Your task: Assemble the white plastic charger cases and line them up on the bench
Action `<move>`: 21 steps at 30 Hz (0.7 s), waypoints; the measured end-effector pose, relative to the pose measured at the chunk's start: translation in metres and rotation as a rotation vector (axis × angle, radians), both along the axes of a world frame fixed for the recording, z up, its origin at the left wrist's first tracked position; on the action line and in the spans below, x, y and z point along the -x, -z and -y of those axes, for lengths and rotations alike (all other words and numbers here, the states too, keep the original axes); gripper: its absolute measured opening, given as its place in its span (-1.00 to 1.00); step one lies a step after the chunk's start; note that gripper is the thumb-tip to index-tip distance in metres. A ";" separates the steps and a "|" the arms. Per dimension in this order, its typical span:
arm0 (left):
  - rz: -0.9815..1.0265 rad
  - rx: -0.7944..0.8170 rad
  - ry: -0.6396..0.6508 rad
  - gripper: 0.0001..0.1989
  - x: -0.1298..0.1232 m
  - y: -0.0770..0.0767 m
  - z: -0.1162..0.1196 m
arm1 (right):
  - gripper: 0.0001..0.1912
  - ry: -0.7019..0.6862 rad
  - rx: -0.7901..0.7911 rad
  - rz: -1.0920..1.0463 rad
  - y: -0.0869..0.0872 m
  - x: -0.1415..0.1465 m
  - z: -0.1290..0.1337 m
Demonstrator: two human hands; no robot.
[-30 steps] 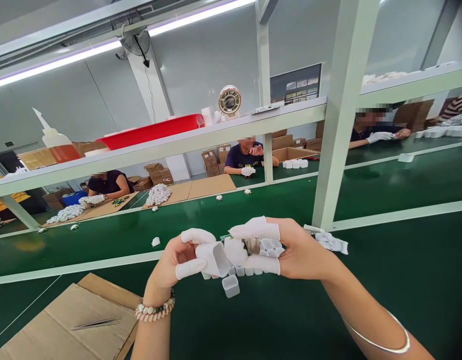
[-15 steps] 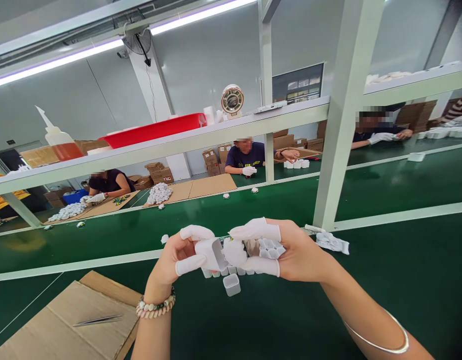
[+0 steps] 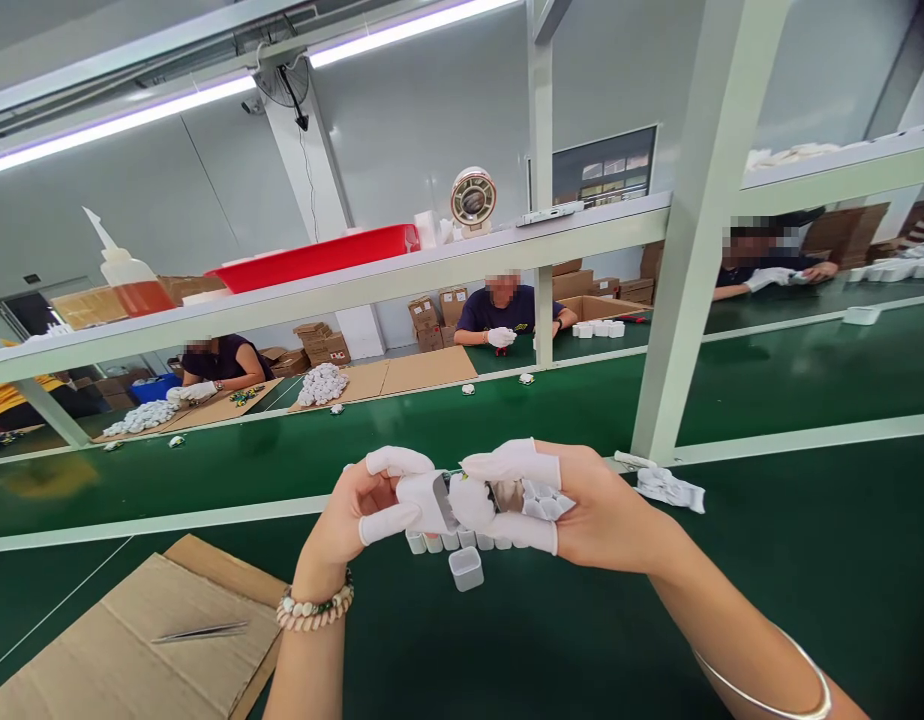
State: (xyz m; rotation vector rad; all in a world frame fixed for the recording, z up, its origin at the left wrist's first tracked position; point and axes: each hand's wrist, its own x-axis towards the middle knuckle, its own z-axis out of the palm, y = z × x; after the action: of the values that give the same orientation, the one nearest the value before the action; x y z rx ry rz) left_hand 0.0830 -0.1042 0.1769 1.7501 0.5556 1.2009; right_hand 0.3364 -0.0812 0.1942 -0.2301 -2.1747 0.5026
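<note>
My left hand (image 3: 361,505), with white finger cots on the thumb and finger, grips a white square plastic housing (image 3: 424,503) with its open side turned right. My right hand (image 3: 559,500), also wearing finger cots, pinches a rounded white part (image 3: 472,502) with a bit of green at its top. The rounded part sits at the mouth of the housing; whether it has entered is hard to see. Below them a single white plastic cup (image 3: 466,569) stands on the green bench. A row of similar cups (image 3: 450,540) is behind, partly hidden by my hands.
Tweezers (image 3: 201,632) lie on cardboard (image 3: 124,650) at the left. A crumpled white glove (image 3: 670,489) rests by the post (image 3: 679,300). Small white parts (image 3: 469,389) lie on the green conveyor belt (image 3: 402,430). Several co-workers sit across it. Overhead, a shelf holds a red tray (image 3: 319,257).
The rounded part and housing stay close together between my hands, with little movement. The view has shifted slightly. Parts on the belt have shifted right, and the co-worker opposite has drawn one arm in.
</note>
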 end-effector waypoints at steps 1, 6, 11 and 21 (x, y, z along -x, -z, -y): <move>-0.004 0.005 -0.004 -0.69 0.000 -0.001 0.000 | -0.57 0.004 -0.006 0.003 0.000 0.000 0.000; -0.019 0.026 0.032 -0.72 -0.001 -0.002 0.001 | -0.55 0.059 -0.069 0.061 0.003 0.001 0.002; 0.023 0.028 0.060 -0.70 -0.001 0.000 0.000 | -0.53 0.116 -0.034 0.086 0.003 0.003 0.002; 0.061 0.010 -0.007 -0.69 -0.003 0.003 -0.007 | -0.72 0.211 -0.346 0.034 0.006 0.012 -0.003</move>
State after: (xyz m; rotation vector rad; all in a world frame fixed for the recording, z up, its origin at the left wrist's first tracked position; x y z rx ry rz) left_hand 0.0858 -0.0972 0.1740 1.6987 0.5316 1.2499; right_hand 0.3244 -0.0784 0.1879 -0.2746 -2.1975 0.0013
